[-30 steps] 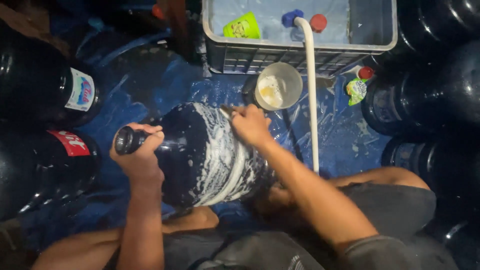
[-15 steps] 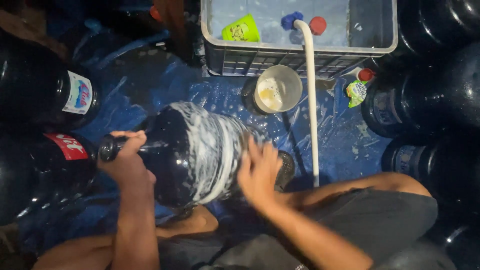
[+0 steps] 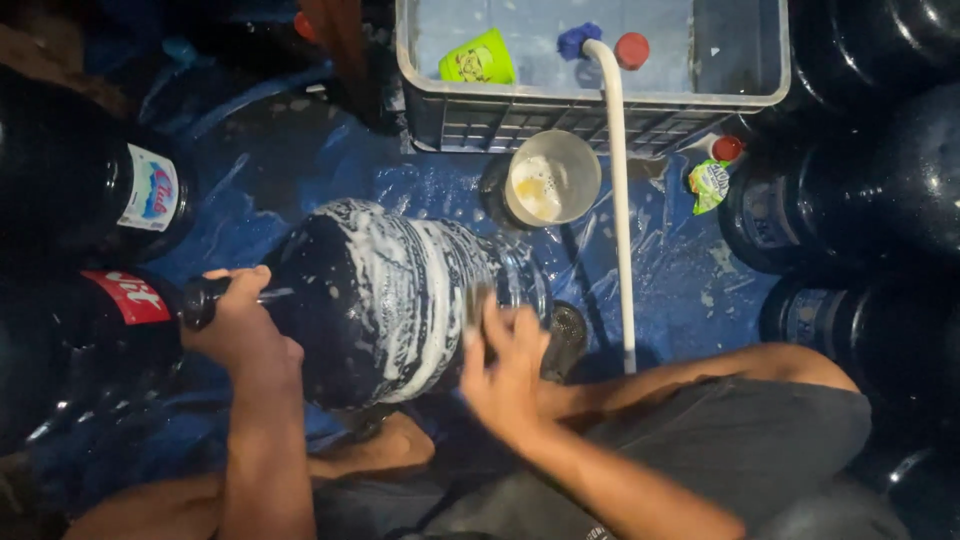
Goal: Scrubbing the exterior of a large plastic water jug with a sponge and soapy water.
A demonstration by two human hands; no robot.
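Note:
A big dark blue water jug (image 3: pixel 390 300) lies on its side in front of me, streaked with white soap foam. My left hand (image 3: pixel 238 325) is closed around its neck at the left. My right hand (image 3: pixel 505 375) presses flat against the jug's right end, fingers spread and blurred by motion; I cannot tell whether a sponge is under it. My knees frame the jug from below.
A small bucket (image 3: pixel 552 180) of soapy water stands beyond the jug. A white pipe (image 3: pixel 618 190) runs from a grey crate (image 3: pixel 590 110) of water holding a green cup (image 3: pixel 478 58). More dark jugs (image 3: pixel 90 200) crowd left and right (image 3: pixel 850 200) on the blue tarp.
The jug has shifted left and turned. My right hand slid from the jug's top down to its near right end, and my left hand moved left with the neck.

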